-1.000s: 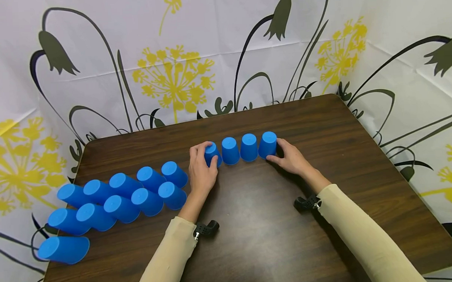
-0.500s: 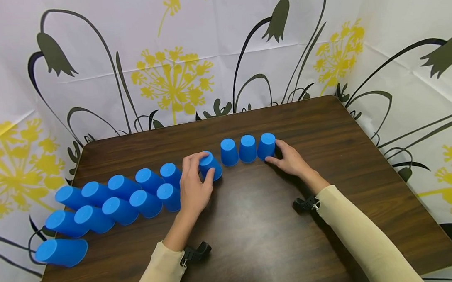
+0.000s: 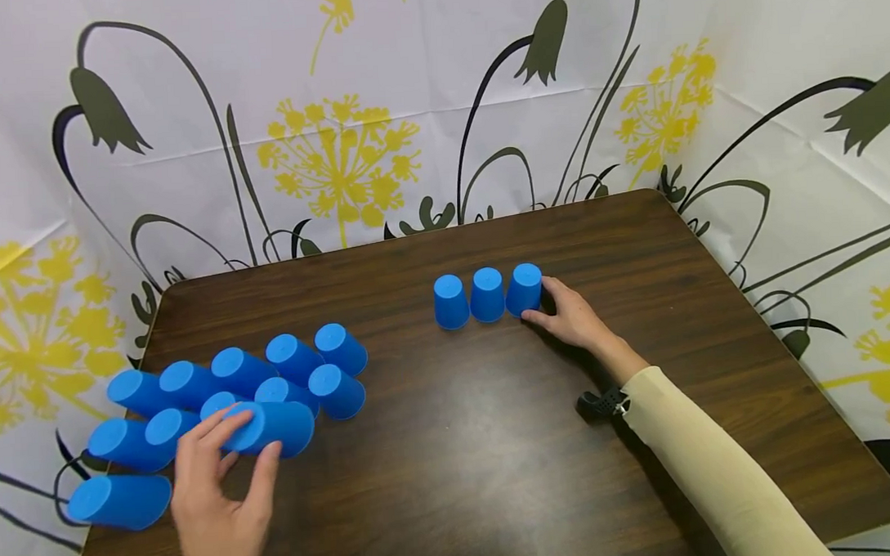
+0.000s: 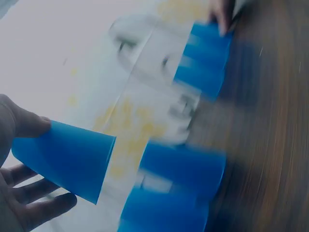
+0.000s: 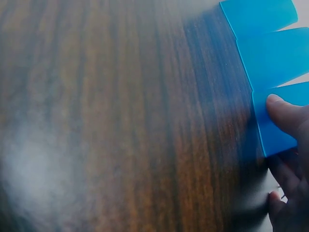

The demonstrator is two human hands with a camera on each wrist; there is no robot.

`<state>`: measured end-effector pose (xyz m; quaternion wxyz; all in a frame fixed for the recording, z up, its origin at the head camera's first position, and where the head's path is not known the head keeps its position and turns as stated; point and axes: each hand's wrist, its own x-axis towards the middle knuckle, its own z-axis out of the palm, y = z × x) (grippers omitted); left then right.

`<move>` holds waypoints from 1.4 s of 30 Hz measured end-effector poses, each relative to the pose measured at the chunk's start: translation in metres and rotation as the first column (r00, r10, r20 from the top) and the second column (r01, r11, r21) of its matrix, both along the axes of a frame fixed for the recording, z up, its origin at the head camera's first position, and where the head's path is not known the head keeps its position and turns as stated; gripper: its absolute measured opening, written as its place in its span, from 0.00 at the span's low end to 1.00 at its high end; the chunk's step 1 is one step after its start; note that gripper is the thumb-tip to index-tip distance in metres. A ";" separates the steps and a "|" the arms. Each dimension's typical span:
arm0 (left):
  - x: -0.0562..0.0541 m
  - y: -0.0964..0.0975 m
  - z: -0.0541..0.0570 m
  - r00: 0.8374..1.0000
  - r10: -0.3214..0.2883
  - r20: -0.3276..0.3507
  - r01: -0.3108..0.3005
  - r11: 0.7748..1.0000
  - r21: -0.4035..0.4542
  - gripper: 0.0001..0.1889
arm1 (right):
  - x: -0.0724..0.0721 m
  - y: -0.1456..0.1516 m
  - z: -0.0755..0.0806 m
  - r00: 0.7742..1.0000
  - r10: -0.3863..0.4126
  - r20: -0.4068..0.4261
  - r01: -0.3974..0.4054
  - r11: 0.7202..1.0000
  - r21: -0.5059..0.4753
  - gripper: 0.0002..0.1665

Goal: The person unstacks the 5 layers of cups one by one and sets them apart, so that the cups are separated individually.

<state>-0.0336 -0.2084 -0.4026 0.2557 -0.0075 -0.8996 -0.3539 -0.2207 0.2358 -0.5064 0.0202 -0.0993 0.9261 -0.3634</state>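
Note:
In the head view my left hand (image 3: 221, 507) holds a blue plastic cup (image 3: 277, 429), bottom up, between thumb and fingers. It overlaps the front row of cups on the left. The left wrist view shows this held cup (image 4: 67, 157) raised, its rim facing away from the palm. Three upside-down blue cups stand in a short row at the back middle of the table. My right hand (image 3: 570, 314) grips the rightmost cup (image 3: 525, 290) low on its side. Its thumb lies on the front of that cup (image 5: 275, 130) in the right wrist view, with the other fingers behind.
Two rows of upside-down blue cups (image 3: 340, 347) run across the left of the brown wooden table (image 3: 495, 456). A single cup (image 3: 122, 502) stands in front of them near the left edge. A white flowered cloth (image 3: 379, 67) hangs behind the table.
My left hand has taken the leftmost cup from the back row of several and carried it left and toward me, over the left cups. My right hand has stayed at the rightmost cup.

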 end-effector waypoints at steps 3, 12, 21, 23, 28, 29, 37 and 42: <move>0.012 -0.025 -0.005 0.979 0.200 0.050 -0.199 0.980 -0.021 0.30 | 0.000 0.001 -0.001 1.000 -0.002 -0.004 0.002 1.000 0.002 0.43; 0.015 -0.075 -0.040 0.827 0.486 0.281 -0.436 0.872 -0.224 0.29 | -0.001 0.002 -0.002 1.000 0.002 -0.015 -0.002 1.000 -0.001 0.42; 0.009 -0.084 -0.057 0.788 0.533 0.308 -0.492 0.846 -0.206 0.27 | 0.000 0.000 -0.001 1.000 0.006 -0.003 -0.006 1.000 -0.002 0.42; 0.008 -0.085 -0.059 0.788 0.537 0.302 -0.500 0.843 -0.196 0.27 | 0.000 0.000 -0.001 1.000 0.003 0.000 -0.003 1.000 -0.006 0.42; 0.007 -0.086 -0.062 0.771 0.569 0.286 -0.541 0.822 -0.177 0.25 | -0.001 -0.001 -0.002 1.000 0.005 -0.008 -0.005 1.000 -0.010 0.42; 0.007 -0.086 -0.063 0.767 0.575 0.286 -0.548 0.818 -0.178 0.25 | -0.001 -0.001 -0.003 1.000 0.004 -0.008 -0.004 1.000 -0.010 0.42; 0.003 -0.085 -0.062 0.766 0.581 0.274 -0.556 0.813 -0.172 0.23 | -0.002 0.001 -0.006 1.000 0.001 -0.021 -0.001 1.000 -0.008 0.42; 0.004 -0.083 -0.062 0.757 0.591 0.279 -0.564 0.806 -0.179 0.24 | -0.001 0.000 -0.003 1.000 0.000 -0.001 0.000 1.000 0.001 0.43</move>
